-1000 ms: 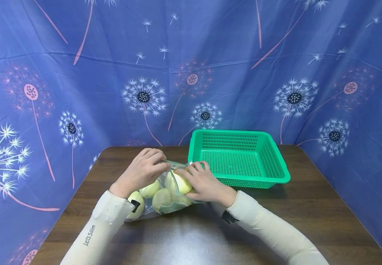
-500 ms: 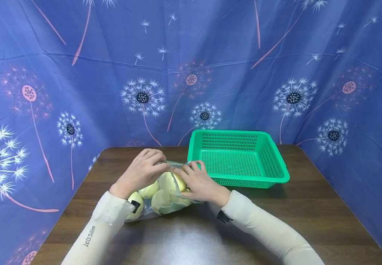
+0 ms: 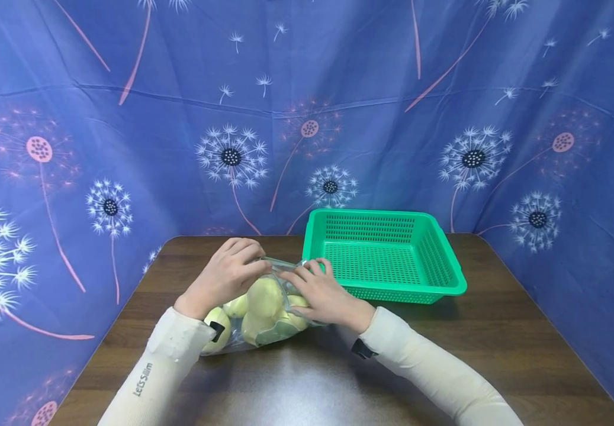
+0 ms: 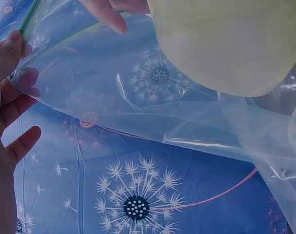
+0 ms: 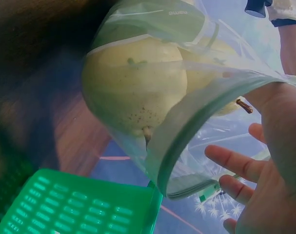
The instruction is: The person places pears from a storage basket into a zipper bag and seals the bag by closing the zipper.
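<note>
Table (image 3: 445,355) | head: basket (image 3: 447,260) whole | right wrist: pear (image 5: 138,92) stem end

Even, bright light fills the head view, with a pale glare patch on the dark worktop (image 3: 307,378) and bowed edges. Both wrist views are tinted blue, soft and blurred at close range.

Dark wood table (image 3: 504,331); blue dandelion-print cloth (image 3: 125,118) hung behind and at both sides.
</note>
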`<state>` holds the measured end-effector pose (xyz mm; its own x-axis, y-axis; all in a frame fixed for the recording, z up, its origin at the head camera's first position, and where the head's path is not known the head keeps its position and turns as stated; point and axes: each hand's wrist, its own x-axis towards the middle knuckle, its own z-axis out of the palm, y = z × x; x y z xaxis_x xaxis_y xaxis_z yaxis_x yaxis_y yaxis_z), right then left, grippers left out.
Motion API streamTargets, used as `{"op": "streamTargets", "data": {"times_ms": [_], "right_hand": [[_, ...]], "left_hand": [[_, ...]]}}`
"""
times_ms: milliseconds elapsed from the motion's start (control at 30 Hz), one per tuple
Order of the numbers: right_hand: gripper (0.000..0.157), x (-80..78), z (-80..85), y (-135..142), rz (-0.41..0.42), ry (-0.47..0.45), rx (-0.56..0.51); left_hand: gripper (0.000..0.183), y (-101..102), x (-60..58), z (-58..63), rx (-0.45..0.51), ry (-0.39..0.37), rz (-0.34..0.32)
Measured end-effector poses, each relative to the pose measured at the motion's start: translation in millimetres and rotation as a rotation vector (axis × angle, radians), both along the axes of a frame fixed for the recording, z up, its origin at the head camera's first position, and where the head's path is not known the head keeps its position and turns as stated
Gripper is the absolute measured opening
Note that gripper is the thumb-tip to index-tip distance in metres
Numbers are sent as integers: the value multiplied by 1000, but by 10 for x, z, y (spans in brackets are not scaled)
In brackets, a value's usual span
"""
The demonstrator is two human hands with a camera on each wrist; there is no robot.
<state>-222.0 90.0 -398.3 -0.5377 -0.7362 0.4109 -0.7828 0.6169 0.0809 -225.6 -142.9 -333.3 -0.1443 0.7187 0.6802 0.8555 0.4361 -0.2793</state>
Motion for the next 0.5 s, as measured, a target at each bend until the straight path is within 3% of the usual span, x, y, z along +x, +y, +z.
{"op": "streamTargets", "data": {"times_ms": [133,500], "right_hand": [[66,6,13,31,22,-2,1],[59,6,-11,165,97,0,-35]], "left_hand": [[19,-10,0,-4,-2,-7,7],[15,-35,-47,-45,19,13,-19]]}}
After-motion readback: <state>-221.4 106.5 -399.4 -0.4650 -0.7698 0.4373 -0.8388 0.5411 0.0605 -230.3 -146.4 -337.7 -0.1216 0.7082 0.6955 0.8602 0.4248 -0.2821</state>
